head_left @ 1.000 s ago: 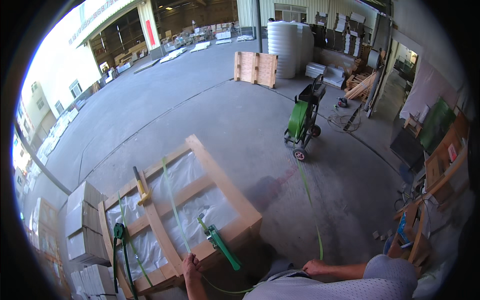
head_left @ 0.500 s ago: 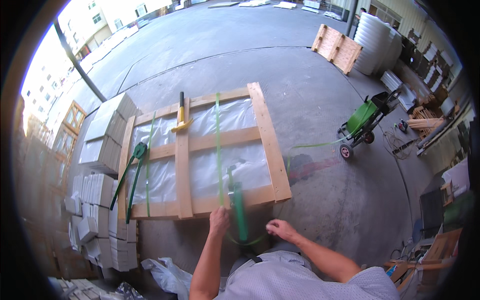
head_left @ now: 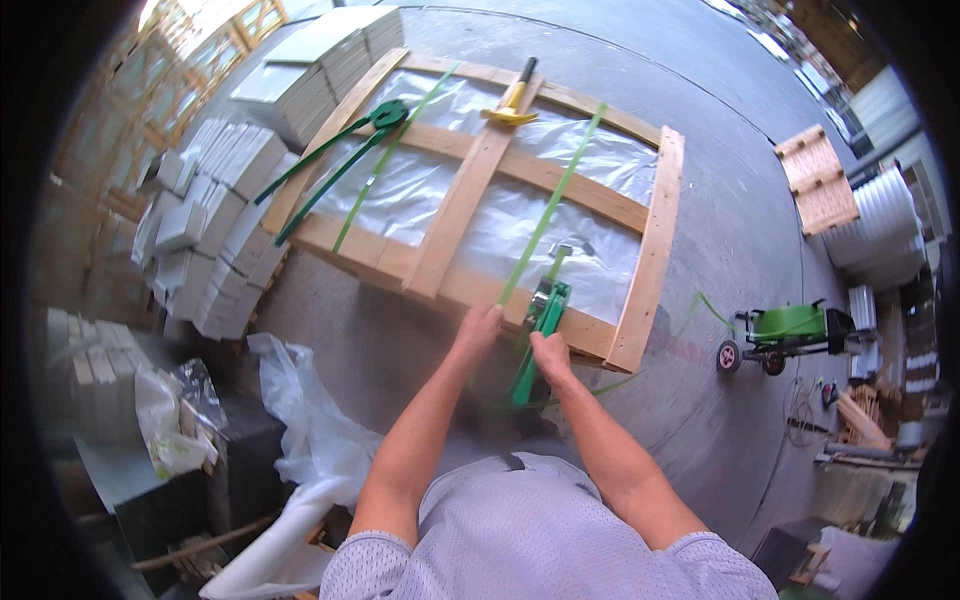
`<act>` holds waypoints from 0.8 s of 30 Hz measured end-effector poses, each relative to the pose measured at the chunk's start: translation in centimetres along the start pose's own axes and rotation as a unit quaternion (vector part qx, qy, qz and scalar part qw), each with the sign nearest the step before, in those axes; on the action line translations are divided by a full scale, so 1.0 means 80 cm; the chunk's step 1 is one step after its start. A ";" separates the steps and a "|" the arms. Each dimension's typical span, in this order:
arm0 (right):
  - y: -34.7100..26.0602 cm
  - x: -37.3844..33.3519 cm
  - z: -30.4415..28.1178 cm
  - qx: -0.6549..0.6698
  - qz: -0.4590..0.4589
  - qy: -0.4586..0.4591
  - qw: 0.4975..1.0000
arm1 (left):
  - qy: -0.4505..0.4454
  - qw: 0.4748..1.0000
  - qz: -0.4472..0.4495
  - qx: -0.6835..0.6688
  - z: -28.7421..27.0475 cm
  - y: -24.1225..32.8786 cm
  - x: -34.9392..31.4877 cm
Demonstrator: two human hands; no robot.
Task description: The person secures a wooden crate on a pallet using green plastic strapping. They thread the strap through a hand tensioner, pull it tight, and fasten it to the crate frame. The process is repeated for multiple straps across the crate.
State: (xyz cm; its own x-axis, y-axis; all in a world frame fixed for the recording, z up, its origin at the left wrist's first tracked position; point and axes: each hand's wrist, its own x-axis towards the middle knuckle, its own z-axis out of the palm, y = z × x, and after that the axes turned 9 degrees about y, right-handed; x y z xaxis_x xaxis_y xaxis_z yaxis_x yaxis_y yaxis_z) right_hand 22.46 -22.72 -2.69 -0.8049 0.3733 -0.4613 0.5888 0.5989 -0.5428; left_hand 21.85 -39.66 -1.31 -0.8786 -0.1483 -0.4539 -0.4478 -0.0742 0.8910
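Observation:
A flat wooden crate point(head_left: 440, 268) with white plastic sheeting in its openings lies in front of me, and green straps run across it. My left hand point(head_left: 482, 325) is closed on the green strap point(head_left: 553, 205) at the crate's near edge. Just to its right, my right hand point(head_left: 550, 355) is closed on a green strapping tool point(head_left: 548, 310), which leans over the same edge. On the crate lie a yellow hammer point(head_left: 512, 110) with a black grip and a long-handled green cutter point(head_left: 380, 120). The fingertips of both hands are partly hidden.
Stacks of pale slabs point(head_left: 215, 215) stand left of the crate. Clear plastic film point(head_left: 305, 420) is bunched near my left side. A wheeled strap cart point(head_left: 790, 325) stands to the right, its green strap trailing over the floor. A wooden panel point(head_left: 815, 180) stands beyond it.
My right hand has moved in from the right and now grips the strapping tool. My left hand stays at the strap. The whole view has turned, showing more of the left side.

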 end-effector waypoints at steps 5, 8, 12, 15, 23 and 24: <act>0.017 0.016 0.025 0.076 0.027 0.020 0.997 | 0.023 1.000 0.016 0.006 -0.016 0.010 -0.002; 0.022 0.022 0.032 0.064 0.018 0.056 0.996 | 0.051 0.996 0.047 0.047 -0.001 0.008 -0.011; 0.032 0.026 0.031 0.090 0.012 0.039 0.995 | 0.070 0.989 0.102 0.084 0.033 -0.003 -0.064; 0.037 0.027 0.027 0.131 -0.023 0.006 0.991 | 0.072 0.993 0.091 -0.007 0.042 -0.003 -0.100; 0.014 0.010 0.016 0.112 0.014 0.021 0.993 | 0.060 0.997 0.055 0.011 0.028 -0.008 -0.094; 0.011 0.007 0.015 0.105 0.010 0.026 0.994 | 0.058 0.997 0.051 0.013 0.030 -0.013 -0.092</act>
State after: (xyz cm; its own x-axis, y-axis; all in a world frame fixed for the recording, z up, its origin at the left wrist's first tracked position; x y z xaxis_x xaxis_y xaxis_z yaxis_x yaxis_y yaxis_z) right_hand 22.62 -22.83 -4.26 -0.7918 0.4237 -0.4399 0.6035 0.4322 -0.6701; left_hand 28.42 -36.16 1.08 -0.8953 -0.2679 -0.3558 -0.3623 -0.0267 0.9317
